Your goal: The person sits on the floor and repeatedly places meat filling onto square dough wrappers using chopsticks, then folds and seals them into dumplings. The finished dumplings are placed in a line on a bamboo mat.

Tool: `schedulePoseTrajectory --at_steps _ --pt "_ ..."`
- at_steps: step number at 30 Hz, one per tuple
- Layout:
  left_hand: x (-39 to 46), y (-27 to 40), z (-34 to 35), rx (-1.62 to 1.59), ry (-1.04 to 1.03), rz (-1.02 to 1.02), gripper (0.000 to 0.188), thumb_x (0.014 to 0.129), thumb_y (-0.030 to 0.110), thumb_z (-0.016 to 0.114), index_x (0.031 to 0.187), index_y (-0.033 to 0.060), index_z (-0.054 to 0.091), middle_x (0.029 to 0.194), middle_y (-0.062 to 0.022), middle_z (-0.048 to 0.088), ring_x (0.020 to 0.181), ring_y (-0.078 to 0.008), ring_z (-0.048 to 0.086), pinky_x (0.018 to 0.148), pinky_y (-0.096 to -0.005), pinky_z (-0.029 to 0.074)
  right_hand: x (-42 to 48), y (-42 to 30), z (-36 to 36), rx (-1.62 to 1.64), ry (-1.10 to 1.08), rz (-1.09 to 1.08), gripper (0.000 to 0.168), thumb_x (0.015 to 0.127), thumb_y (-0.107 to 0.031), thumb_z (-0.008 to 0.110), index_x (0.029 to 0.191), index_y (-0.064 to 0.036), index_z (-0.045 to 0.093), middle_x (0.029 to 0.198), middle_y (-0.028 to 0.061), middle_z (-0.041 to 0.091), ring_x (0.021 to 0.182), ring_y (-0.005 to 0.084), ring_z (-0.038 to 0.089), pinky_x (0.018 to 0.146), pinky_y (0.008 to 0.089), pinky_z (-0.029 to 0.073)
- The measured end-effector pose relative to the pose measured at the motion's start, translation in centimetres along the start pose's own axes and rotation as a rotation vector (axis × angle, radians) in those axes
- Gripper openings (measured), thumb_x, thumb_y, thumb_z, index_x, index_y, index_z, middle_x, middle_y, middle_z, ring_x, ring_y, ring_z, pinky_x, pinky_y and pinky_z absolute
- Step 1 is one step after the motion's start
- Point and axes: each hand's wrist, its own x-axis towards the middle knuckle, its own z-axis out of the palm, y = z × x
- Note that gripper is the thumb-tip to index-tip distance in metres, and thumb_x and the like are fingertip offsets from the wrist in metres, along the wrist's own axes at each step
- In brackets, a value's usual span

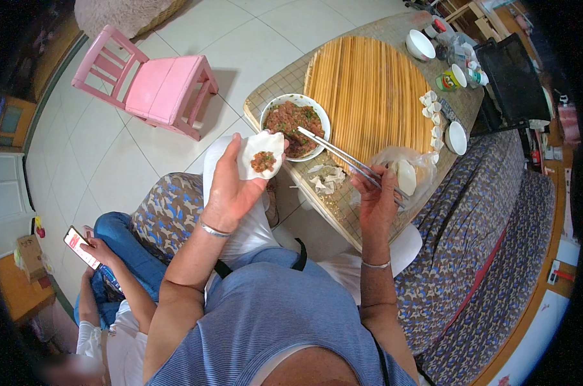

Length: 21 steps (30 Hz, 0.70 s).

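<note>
My left hand (236, 186) holds a dumpling wrapper (253, 148) flat on its palm and fingers, with a small mound of minced filling (263, 162) on it. Metal chopsticks (342, 155) are gripped in my right hand (376, 195), their tips over a white bowl (325, 116) of minced meat filling (291, 120) flecked with green. Beside my right hand, a clear plastic bag (426, 166) holds pale wrappers (406, 177). Several folded dumplings (435, 131) line the right edge of a round slatted tray (368, 91). Dough scraps (328, 181) lie between the bowl and my right hand.
The table (267, 87) also bears white bowls (420, 45), a green cup (448, 81) and bottles (476, 77). A pink chair (166, 89) stands across the floor. A patterned sofa (465, 231) is at right. At left a seated person holds a phone (81, 248).
</note>
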Motion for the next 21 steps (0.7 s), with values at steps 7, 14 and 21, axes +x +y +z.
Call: schedulePoseTrajectory --at_steps 7,14,21 --pt "-0.1 1.1 -0.1 0.015 0.039 0.063 0.056 0.105 0.036 0.031 0.137 -0.0096 0.038 0.136 -0.0305 0.047 0.124 -0.039 0.051 0.107 -0.0468 0.043 0.2 -2.2 2.3 -0.299 0.007 -0.075 0.03 0.101 -0.024 0.052 0.099 0.004 0.062 0.093 0.0137 0.068 0.078 0.0233 0.07 0.067 0.0334 0.061" --pt "-1.2 1.2 0.5 0.007 0.045 0.048 0.052 0.105 0.036 0.034 0.136 -0.0054 0.041 0.135 -0.0284 0.049 0.124 -0.0398 0.051 0.106 -0.0494 0.043 3.2 -3.1 6.1 -0.754 -0.207 -0.032 0.032 0.097 -0.027 0.06 0.093 0.004 0.068 0.086 0.012 0.07 0.073 0.0157 0.069 0.061 0.0254 0.055" --pt "-2.2 -1.3 2.1 0.095 -0.032 -0.09 0.053 0.105 0.038 0.033 0.137 -0.0036 0.041 0.135 -0.0238 0.052 0.125 -0.038 0.052 0.105 -0.0536 0.043 5.3 -1.3 2.1 -0.635 -0.153 0.205 0.034 0.094 -0.028 0.063 0.108 0.003 0.062 0.093 0.0114 0.069 0.071 0.0169 0.069 0.061 0.0266 0.056"
